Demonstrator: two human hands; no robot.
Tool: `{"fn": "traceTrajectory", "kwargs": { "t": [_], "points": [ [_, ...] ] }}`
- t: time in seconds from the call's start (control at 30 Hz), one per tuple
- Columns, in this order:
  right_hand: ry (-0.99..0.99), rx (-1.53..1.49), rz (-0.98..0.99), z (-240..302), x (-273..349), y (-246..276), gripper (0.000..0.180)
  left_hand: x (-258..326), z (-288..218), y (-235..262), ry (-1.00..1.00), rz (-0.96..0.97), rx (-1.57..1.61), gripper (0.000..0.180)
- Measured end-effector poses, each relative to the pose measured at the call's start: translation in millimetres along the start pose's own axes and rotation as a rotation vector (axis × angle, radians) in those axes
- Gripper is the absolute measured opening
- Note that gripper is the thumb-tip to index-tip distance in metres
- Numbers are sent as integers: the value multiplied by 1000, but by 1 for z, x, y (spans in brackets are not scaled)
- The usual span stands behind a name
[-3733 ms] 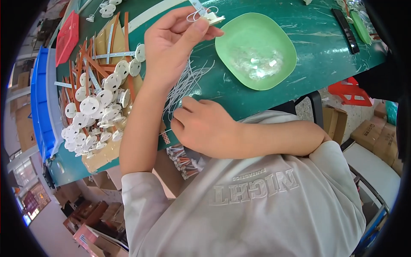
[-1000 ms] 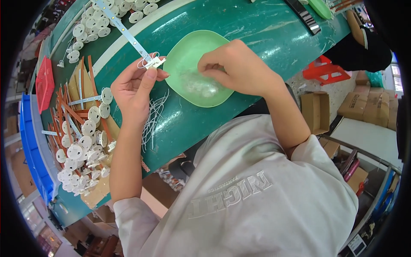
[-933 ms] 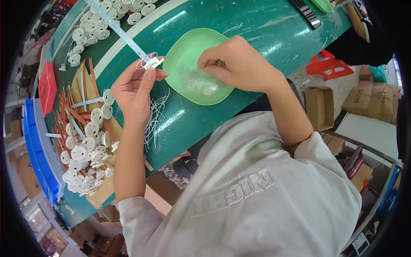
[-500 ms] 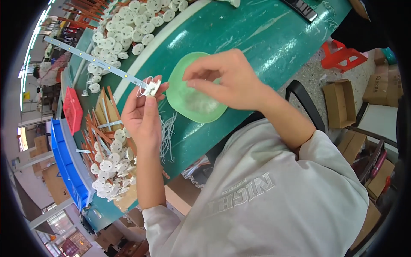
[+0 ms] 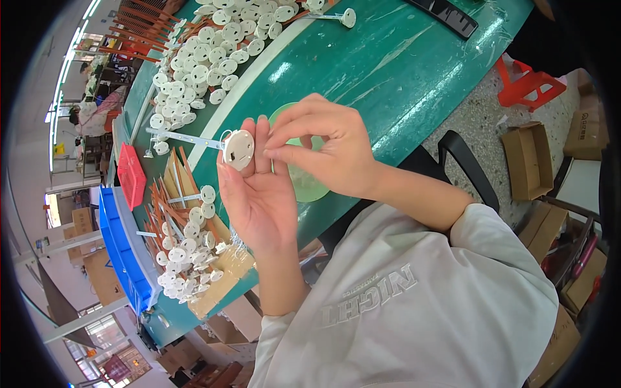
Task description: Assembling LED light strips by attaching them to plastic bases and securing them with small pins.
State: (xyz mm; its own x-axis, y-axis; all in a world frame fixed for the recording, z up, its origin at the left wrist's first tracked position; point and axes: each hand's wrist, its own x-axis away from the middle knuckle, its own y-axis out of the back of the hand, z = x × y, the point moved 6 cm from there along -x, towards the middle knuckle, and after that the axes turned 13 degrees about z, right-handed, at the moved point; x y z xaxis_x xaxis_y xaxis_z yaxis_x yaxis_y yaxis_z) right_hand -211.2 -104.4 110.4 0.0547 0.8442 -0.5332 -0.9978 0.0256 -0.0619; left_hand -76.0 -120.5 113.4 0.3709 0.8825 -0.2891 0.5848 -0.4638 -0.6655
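My left hand [image 5: 262, 204] is turned palm up. Its thumb and fingers hold a white round end cap [image 5: 239, 151], flat face with slots toward me. A narrow LED strip [image 5: 187, 138] extends from the cap to the left, and a thin white wire loops at the joint. Close to the cap's right side is my right hand [image 5: 333, 145], thumb and forefinger pinched together; whatever sits between them is too small to make out. Beneath the right hand, partly covered, a light green bowl [image 5: 309, 187] rests on the green table [image 5: 362, 61].
Many capped strips lie piled at the far left [image 5: 220, 48], and another pile [image 5: 187, 255] is at the near left. Beyond that are a red basket [image 5: 131, 176] and a blue tray [image 5: 119, 249]. A phone [image 5: 446, 16] lies at the far right; a red stool [image 5: 527, 87] stands past the table.
The left hand has turned over, bringing the cap's flat face toward me and the strip's end round. My right hand has left the bowl and come leftward to the cap.
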Motion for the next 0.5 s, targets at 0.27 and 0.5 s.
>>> {"fn": "traceTrajectory", "kwargs": {
  "t": [0.27, 0.5],
  "points": [
    [122, 211, -55, 4, 16, 0, 14, -6, 4, -10, -28, 64, 216, 40],
    [289, 211, -32, 28, 25, 10, 16, -8, 3, 18, -33, 68, -6, 36]
  ]
}}
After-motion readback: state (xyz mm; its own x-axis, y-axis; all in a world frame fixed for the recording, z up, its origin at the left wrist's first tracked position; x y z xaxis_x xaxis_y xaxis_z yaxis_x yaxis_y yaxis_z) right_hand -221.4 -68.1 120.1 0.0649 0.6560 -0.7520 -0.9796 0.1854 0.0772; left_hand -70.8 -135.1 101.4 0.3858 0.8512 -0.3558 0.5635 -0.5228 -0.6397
